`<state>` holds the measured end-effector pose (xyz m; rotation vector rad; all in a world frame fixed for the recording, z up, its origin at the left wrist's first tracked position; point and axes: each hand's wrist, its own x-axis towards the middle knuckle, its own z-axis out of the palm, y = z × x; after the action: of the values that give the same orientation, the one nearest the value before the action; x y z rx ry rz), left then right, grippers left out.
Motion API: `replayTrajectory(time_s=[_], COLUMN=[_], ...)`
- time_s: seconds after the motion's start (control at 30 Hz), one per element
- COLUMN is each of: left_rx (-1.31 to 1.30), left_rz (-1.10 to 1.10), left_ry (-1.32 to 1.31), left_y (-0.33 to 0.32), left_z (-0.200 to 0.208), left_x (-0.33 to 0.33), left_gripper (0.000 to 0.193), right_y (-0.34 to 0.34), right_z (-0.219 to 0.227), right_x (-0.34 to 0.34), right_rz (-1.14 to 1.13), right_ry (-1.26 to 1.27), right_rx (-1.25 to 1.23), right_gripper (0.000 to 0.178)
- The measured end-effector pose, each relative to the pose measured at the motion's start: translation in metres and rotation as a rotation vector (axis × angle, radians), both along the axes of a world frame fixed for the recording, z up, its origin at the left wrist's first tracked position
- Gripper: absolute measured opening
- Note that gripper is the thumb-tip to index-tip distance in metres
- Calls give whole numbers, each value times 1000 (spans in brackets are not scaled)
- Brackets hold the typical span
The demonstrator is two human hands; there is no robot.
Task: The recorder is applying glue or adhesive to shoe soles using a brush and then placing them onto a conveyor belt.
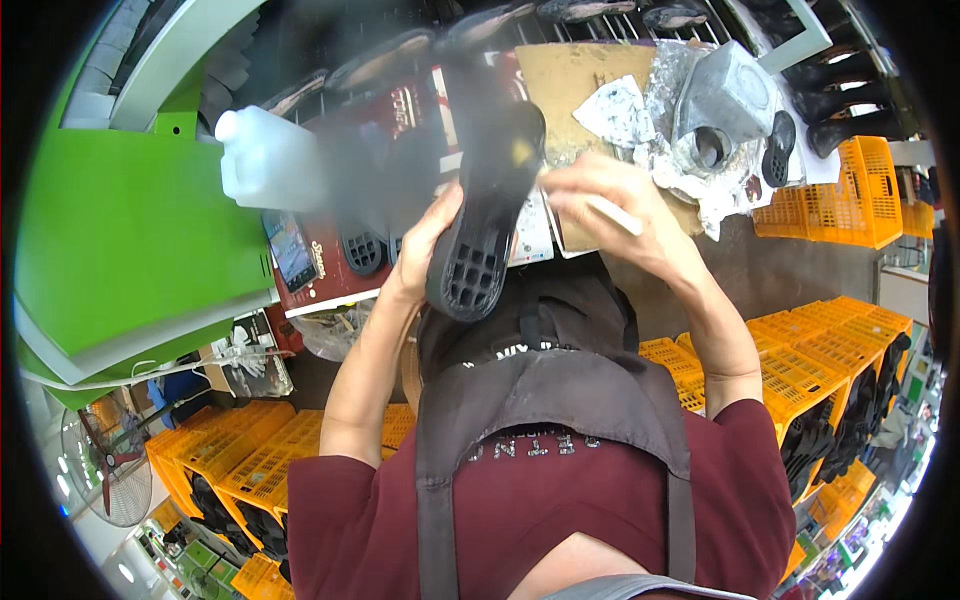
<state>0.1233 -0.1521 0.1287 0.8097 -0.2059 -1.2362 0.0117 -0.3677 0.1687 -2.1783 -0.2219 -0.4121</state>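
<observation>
My left hand [425,245] grips the edge of a black shoe sole [470,245], which stands tilted above the front of the work table, its square-celled heel end toward me. To the right of the sole, my right hand [620,205] is closed around a slim tool with a white handle [615,214]. Its fingertips are close to the sole's right edge, and the tool's working end cannot be made out. A yellowish patch shows on the sole's upper part, where the picture is hazy. Below the sole lies the dark apron [530,300] over my lap.
A cloudy plastic jug [265,160] and a phone [289,250] are on the left. On the right stand a crusted container [725,95] with a round opening and a small black sole [779,150]. Cardboard [565,75] covers the table's back. Orange crates [790,350] surround me.
</observation>
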Motion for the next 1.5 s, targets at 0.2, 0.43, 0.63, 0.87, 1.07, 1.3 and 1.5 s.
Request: replayTrajectory(time_s=[0.2,0.43,0.63,0.87,1.07,1.3,1.5], left_rx=[3,-23,72,-51,159,27,79], left_rz=[55,58,60,39,206,-39,-45], left_ry=[-89,63,-66,-108,180,39,-588], left_y=[-3,-4,-2,-7,-4,6,1], left_z=[-4,-3,4,4,10,2,2], left_x=[-2,9,-2,2,6,6,5], left_gripper=[48,53,49,51,51,52,69], right_y=[1,40,-10,-5,7,-25,0], right_z=[13,20,30,-11,8,-15,-8], right_x=[5,-20,22,21,2,19,21], right_rz=[-50,342,44,98,442,-15,-174], right_ry=[-16,18,630,-356,46,-139,96], right_rx=[96,98,508,-232,85,-96,325], right_gripper=[16,23,28,20,37,21,17])
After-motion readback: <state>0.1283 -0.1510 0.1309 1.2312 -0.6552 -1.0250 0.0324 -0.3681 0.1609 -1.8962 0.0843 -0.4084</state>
